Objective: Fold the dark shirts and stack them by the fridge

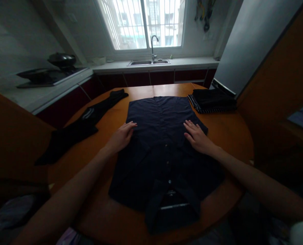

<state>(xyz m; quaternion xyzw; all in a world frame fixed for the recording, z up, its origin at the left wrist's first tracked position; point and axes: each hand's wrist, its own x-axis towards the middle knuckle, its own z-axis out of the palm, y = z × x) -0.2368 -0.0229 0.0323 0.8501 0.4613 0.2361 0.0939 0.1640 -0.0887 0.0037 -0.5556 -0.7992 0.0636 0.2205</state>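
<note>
A dark navy button-up shirt (161, 136) lies spread flat on a round wooden table (233, 136), collar toward me and hem toward the window. My left hand (122, 136) rests flat on the shirt's left edge, fingers stretched out. On the shirt's right side my right hand (197, 136) lies flat with its fingers spread. Neither hand grips the cloth.
A black garment (82, 126) lies loose across the table's left side. A folded stack of dark clothes (211, 100) sits at the far right of the table. Behind are a counter with a sink (148, 62) under a window, a stove with a wok (61, 59), and a grey fridge (245, 47).
</note>
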